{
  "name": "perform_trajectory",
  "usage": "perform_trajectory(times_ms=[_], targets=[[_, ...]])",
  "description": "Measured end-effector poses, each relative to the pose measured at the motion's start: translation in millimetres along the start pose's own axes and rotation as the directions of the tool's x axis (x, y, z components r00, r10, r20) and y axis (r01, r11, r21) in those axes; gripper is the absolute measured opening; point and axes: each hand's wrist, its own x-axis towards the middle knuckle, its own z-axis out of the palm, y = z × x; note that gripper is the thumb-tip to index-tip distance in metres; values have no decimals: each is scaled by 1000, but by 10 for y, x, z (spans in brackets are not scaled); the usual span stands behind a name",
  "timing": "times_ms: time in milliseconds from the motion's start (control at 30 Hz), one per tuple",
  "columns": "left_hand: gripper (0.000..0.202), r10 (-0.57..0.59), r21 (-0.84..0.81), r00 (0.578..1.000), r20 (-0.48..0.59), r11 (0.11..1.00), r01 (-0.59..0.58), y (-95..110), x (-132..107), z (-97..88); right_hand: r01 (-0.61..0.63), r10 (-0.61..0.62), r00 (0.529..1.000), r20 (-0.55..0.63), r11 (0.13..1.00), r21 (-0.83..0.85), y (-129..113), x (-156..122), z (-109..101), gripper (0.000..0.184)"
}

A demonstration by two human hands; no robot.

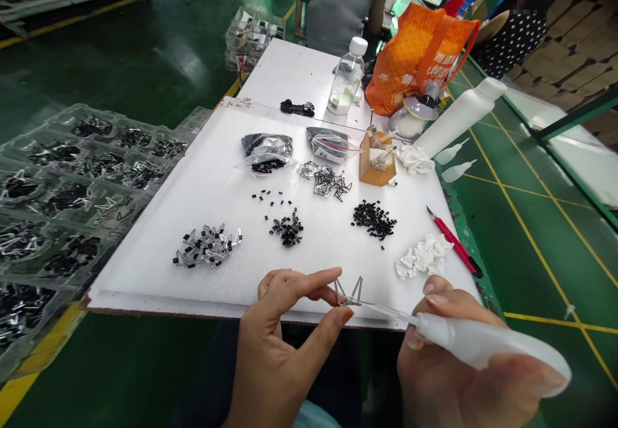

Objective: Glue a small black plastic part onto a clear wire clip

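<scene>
Silver forked part pinched in left hand's grip; right hand clenches white applicator.

The left hand pinches a small wire-legged component — the right hand holds a white squeeze bottle, its thin nozzle touching the component

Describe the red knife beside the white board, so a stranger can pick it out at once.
Find the big white foam board at the centre. Along its right edge, beside the crumpled white tissue, lies a craft knife with a red handle, blade pointing away. No other tool is red.
</scene>
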Motion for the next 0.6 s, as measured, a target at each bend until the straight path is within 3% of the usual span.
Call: perform_trajectory(times_ms=[200, 400, 600], targets=[[36, -10, 2, 1000, 5, 1000, 10, -8, -18, -13, -30, 30, 999, -30, 999, 10, -38, -4, 42, 57], [36, -13, -2, 1000, -4, 1000, 13, -7, -10, -11, 29, -23, 996, -81, 997, 70, -74, 71, 136, 59], [37, -20, 7, 1000, -4, 1000, 20, 2, 0, -7, 59, -59, 998, -5, 997, 59, -43, 37, 83, 67]])
